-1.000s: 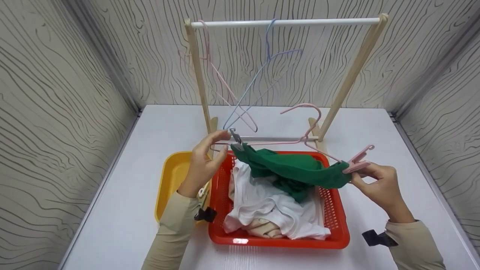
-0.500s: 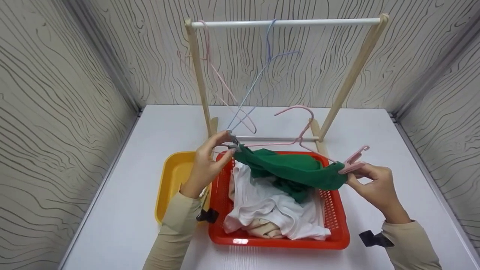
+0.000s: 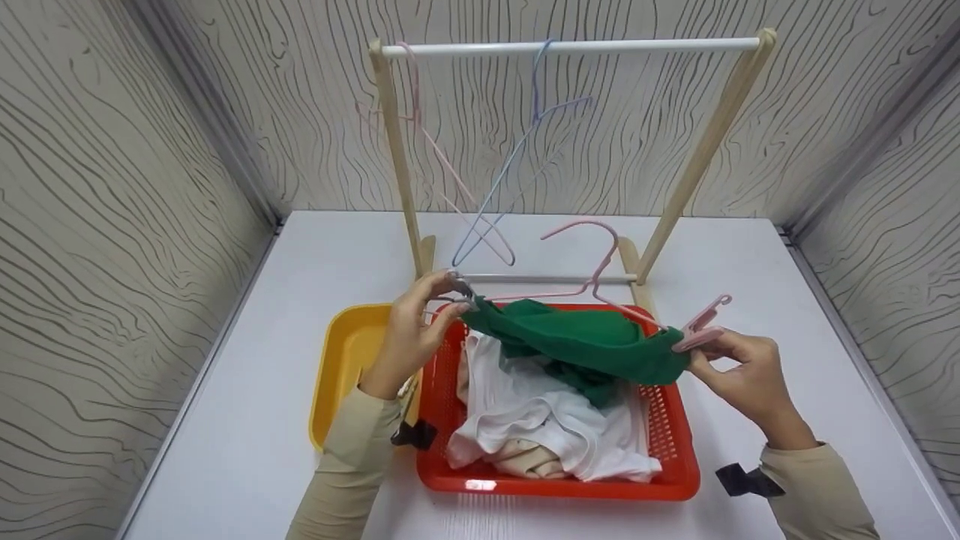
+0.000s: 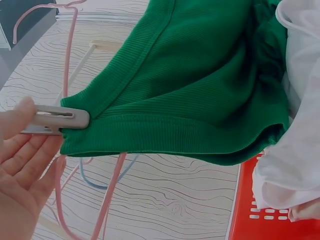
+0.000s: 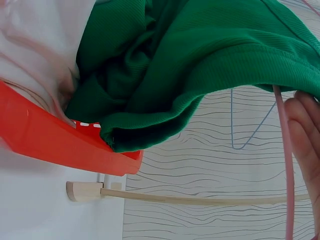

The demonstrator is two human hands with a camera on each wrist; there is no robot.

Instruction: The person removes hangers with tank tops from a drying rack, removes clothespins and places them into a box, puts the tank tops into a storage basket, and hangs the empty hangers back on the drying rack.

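A green ribbed garment (image 3: 577,337) stretches between my hands along a pink hanger (image 3: 616,247), its lower part bunched over white clothes. My left hand (image 3: 412,326) pinches a grey clothespin (image 4: 62,119) that bites the garment's left corner, thumb on one side and fingers on the other. At the opposite corner a pink clothespin (image 3: 699,334) grips the fabric, and my right hand (image 3: 754,375) pinches it between thumb and fingers. In the right wrist view, the fingers (image 5: 305,135) lie beside the hanger's bar, and the pink clothespin is out of sight.
Below sits a red basket (image 3: 559,487) holding white clothes (image 3: 525,420) and a beige piece. A yellow tray (image 3: 319,390) stands left of it, partly behind my left arm. Behind is a rack with a white rail (image 3: 645,46), carrying a pink hanger (image 3: 442,161) and a blue hanger (image 3: 514,154).
The pink hanger and garment have shifted slightly left and down, with my right hand moving left along with them. My left fingers have closed onto the grey clothespin.
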